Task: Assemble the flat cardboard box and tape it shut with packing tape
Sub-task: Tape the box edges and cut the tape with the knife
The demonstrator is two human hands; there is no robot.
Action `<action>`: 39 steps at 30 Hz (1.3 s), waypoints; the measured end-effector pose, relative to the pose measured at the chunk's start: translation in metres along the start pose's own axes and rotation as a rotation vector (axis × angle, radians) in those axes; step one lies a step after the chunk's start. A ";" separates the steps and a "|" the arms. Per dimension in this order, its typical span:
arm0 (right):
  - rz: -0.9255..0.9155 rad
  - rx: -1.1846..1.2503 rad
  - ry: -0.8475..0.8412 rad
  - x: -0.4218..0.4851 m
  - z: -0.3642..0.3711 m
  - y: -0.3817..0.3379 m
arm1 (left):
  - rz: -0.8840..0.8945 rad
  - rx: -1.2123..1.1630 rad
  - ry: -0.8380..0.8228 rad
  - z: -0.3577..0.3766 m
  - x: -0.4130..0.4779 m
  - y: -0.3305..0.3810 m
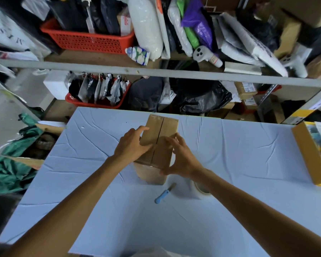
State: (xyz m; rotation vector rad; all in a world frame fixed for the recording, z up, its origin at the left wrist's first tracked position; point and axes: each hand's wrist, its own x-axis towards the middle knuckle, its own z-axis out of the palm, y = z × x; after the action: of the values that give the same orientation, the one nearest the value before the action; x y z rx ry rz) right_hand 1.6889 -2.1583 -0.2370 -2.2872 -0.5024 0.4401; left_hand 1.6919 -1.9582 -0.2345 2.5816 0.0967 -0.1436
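A brown cardboard box [157, 145] stands upright near the middle of the bench [239, 154], closer to the far edge than the near one, on a pale blue wrinkled cover. Its two top flaps are folded shut and meet along a dark seam running away from the person. The left hand [132, 143] lies flat on the left flap, fingers spread and pressing down, with the index finger reaching toward the far end. The right hand [182, 158] is open and spread too: its fingers press on the right flap next to the seam, while the thumb hooks over the near right corner of the box and touches its side wall. Neither hand pinches anything. Just beside the box, toward the near edge, lies a small blue-handled knife [163, 194], and right of that sits a roll of clear packing tape [199, 188], partly hidden under the right forearm. At the right edge of the bench rests an open yellow box [308, 156].
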 end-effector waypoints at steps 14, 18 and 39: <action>-0.123 -0.107 0.040 0.009 -0.037 0.029 | 0.563 0.656 -0.425 -0.022 0.037 0.020; -0.092 -0.165 0.190 0.001 -0.034 0.035 | 0.562 0.592 -0.329 -0.016 0.043 0.016; 0.039 0.103 0.157 -0.004 -0.023 0.041 | 0.156 0.539 -0.139 0.011 0.008 0.032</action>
State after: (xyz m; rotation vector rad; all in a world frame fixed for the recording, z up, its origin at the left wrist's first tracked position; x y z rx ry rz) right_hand 1.7047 -2.2003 -0.2509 -2.2140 -0.3492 0.2955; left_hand 1.7021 -1.9904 -0.2283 3.0882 -0.2255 -0.3277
